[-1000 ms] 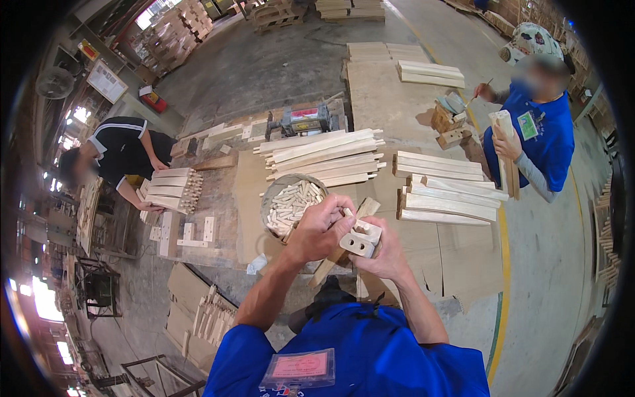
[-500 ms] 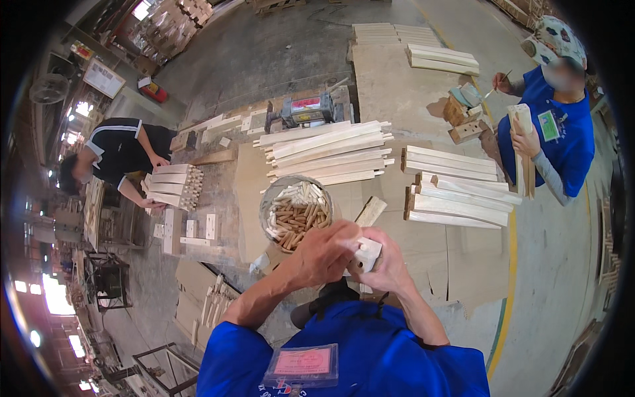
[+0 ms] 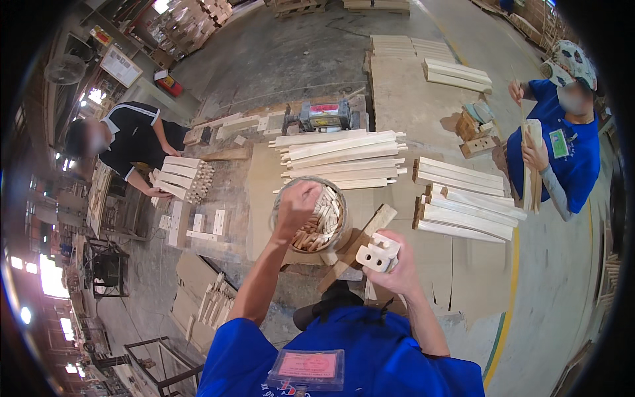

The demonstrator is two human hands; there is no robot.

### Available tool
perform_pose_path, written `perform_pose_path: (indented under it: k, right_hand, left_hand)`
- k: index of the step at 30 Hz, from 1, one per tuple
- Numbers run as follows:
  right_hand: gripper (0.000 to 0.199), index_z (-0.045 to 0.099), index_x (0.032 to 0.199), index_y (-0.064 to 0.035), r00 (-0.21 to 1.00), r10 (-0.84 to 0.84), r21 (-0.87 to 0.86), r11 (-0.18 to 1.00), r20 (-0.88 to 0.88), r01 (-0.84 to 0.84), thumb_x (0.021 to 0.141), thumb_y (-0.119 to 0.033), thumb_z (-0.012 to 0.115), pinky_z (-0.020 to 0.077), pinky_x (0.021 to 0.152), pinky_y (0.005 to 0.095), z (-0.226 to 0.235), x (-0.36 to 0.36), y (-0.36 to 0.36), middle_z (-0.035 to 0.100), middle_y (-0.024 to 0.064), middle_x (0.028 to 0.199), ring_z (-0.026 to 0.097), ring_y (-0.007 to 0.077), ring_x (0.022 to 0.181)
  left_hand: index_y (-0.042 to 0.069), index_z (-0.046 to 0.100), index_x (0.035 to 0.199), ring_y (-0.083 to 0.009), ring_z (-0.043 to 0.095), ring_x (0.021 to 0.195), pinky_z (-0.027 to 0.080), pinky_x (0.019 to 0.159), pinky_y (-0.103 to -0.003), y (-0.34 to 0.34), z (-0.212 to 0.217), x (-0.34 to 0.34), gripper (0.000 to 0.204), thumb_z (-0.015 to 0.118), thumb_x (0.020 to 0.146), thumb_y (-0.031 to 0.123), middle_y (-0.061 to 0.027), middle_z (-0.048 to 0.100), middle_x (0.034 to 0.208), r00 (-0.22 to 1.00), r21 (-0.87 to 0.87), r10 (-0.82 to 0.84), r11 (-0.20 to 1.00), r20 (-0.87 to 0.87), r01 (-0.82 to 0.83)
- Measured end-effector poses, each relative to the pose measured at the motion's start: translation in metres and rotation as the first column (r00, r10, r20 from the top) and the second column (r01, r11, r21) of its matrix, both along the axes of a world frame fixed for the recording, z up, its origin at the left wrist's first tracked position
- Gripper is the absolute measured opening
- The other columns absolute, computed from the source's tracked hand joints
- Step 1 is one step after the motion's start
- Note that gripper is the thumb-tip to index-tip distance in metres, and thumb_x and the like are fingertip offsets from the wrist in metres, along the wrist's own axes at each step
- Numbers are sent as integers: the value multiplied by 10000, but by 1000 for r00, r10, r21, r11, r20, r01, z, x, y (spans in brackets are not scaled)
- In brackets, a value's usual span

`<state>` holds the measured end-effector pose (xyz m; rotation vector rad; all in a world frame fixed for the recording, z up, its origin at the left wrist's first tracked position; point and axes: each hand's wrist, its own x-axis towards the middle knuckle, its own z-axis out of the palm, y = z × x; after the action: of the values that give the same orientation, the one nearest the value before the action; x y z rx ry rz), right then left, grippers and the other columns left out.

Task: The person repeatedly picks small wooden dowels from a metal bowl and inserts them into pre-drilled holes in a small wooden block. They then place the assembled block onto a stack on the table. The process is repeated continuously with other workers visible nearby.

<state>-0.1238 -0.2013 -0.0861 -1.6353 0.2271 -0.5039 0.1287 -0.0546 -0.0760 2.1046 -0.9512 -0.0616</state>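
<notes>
My left hand (image 3: 297, 206) is over the near-left part of a round bucket (image 3: 275, 215), its fingers curled in. Whatever is between those fingers is too small to make out. Inside the bucket lie many short wooden dowels (image 3: 325, 221), some pale and some browner. My right hand (image 3: 399, 276) grips a few pale wooden pieces (image 3: 377, 255), their ends turned up; two dark round holes show in the nearest end. A flat wooden board (image 3: 360, 246) lies slantwise between the bucket and my right hand.
Long tenoned slats (image 3: 344, 155) are stacked beyond the bucket, before a bench grinder (image 3: 325, 116). Curved wooden legs (image 3: 466, 208) lie to the right. At left a co-worker (image 3: 135, 139) handles a slat bundle (image 3: 182, 177); another co-worker (image 3: 562, 142) at right holds a wooden piece and a thin stick.
My left hand has left the wooden pieces and moved left and away to the bucket. The right hand has shifted slightly right, still holding the pieces. The view has shifted a little.
</notes>
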Motion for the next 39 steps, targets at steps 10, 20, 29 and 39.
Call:
perform_pose_path:
  k: [10,20,29,39]
  right_hand:
    - [740,527,1296,-51,998,-21,-21,1000,-67,20,644,-116,871,522,914,352,17,-5,5,658,87,1097,645,184,1030]
    - [744,523,1289,-30,999,-34,17,999,-12,34,639,-127,872,525,893,341,4,-5,1,655,73,1081,640,174,1000]
    - [730,533,1287,-43,998,-32,-89,996,-61,27,648,-163,866,531,902,374,16,1,5,673,132,1107,668,244,1013]
    - [777,469,1320,-29,999,-38,-7,999,-20,38,661,-143,866,534,862,369,5,2,11,623,116,1107,632,216,1000]
  left_hand:
    - [21,633,818,-417,654,787,508,699,-503,-7,-61,13,185,627,832,205,-232,658,796,976,256,211,942,61,-219]
    - [-13,652,1082,-88,567,747,471,656,-253,35,36,-74,178,655,951,107,-7,636,875,896,-319,-141,948,-420,-1]
    - [27,635,1001,-269,639,706,504,649,-352,15,99,-123,134,626,983,159,-115,645,825,933,-170,-358,921,-24,349]
    - [31,629,946,-344,617,685,498,613,-382,10,110,-132,72,654,936,97,-130,631,800,908,67,-417,908,35,414]
